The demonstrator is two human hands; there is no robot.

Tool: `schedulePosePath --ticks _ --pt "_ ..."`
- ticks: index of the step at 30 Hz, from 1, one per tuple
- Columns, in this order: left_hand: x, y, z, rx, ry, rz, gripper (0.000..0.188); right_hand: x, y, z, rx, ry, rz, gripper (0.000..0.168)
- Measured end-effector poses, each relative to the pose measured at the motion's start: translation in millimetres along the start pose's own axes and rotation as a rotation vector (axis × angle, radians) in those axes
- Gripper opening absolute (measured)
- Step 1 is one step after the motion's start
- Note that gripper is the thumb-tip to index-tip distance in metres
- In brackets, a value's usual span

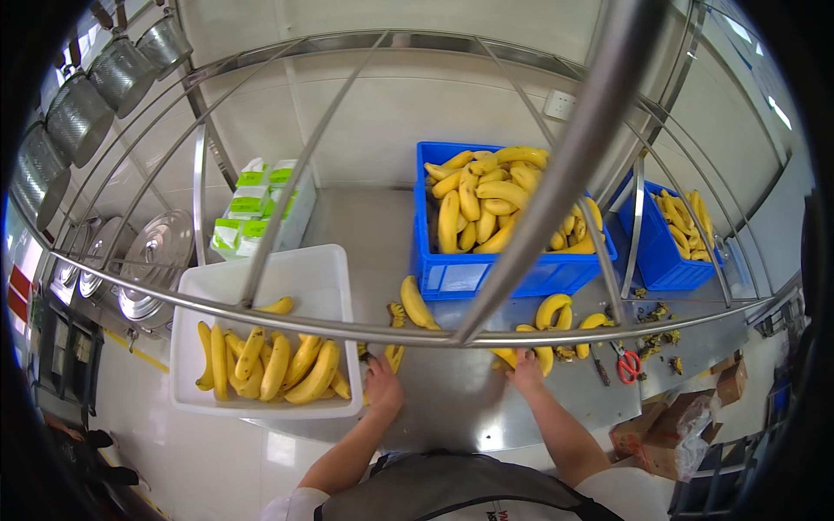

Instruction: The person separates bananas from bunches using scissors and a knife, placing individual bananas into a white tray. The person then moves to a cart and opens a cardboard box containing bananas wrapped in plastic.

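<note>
My left hand [383, 389] is beside the right wall of a white plastic bin [260, 409], at banana peels or stem pieces [393, 355]; its grip is partly hidden. Loose bananas [273, 365] lie in that bin. My right hand [526, 372] is on a yellow banana [505, 356] on the steel table, its fingers around it. Another banana [417, 305] leans by the front of a large blue crate [443, 277] heaped with bananas. More bananas [554, 312] lie right of centre, near a knife [601, 368] and red-handled scissors [629, 365].
A steel rack rail [391, 335] crosses above the table. Banana scraps [655, 325] lie at the right, below a second blue crate [677, 273] with bananas. Green-and-white packs [247, 207] stand behind the white bin. Cardboard boxes [671, 430] sit on the floor.
</note>
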State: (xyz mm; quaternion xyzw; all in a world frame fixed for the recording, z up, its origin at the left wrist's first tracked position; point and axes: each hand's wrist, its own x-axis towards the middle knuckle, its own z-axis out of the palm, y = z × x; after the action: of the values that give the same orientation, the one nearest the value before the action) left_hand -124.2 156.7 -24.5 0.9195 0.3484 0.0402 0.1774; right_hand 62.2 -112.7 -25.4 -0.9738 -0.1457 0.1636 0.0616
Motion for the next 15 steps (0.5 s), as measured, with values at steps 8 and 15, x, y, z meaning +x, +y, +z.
schedulePosePath --ticks 8,15 --pt "-9 -1 0 -0.570 0.052 0.189 0.042 -34 10 -10 1.201 -0.225 -0.056 0.034" --pt "-41 33 -139 -1.533 -0.366 -0.209 0.037 -91 -48 -99 1.583 -0.567 -0.272 0.031"
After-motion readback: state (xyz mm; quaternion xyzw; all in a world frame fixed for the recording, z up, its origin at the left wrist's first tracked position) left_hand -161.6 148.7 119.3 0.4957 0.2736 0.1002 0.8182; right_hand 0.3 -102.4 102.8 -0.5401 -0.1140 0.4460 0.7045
